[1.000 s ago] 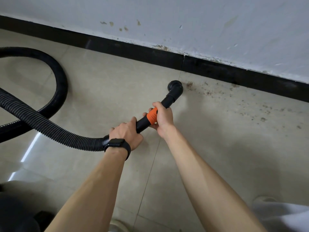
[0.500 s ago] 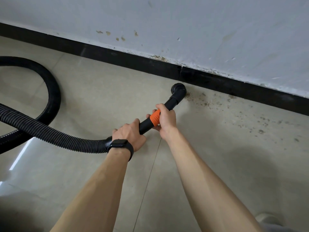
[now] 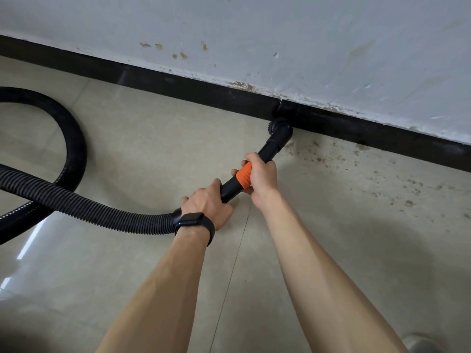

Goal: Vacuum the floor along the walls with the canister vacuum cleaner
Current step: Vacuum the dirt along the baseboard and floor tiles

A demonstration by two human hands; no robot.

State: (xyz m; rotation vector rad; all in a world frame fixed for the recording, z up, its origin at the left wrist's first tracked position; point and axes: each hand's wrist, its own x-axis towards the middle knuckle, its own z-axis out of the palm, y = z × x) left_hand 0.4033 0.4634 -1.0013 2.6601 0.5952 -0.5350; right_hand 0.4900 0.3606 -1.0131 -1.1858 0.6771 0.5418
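If I push too fast, I think the round black plastic nozzle (image 3: 280,131) could bang the long black baseboard (image 3: 178,85) it touches, or skip the brown dirt specks (image 3: 318,159) just to its right. My left hand (image 3: 207,202) curls tight round the black tube (image 3: 230,187) where the black ribbed hose (image 3: 102,212) ends, and my right hand (image 3: 262,174) wraps round the orange collar (image 3: 243,175) further up, so the nozzle sits ahead of all my fingers (image 3: 252,159), down on the floor (image 3: 127,149).
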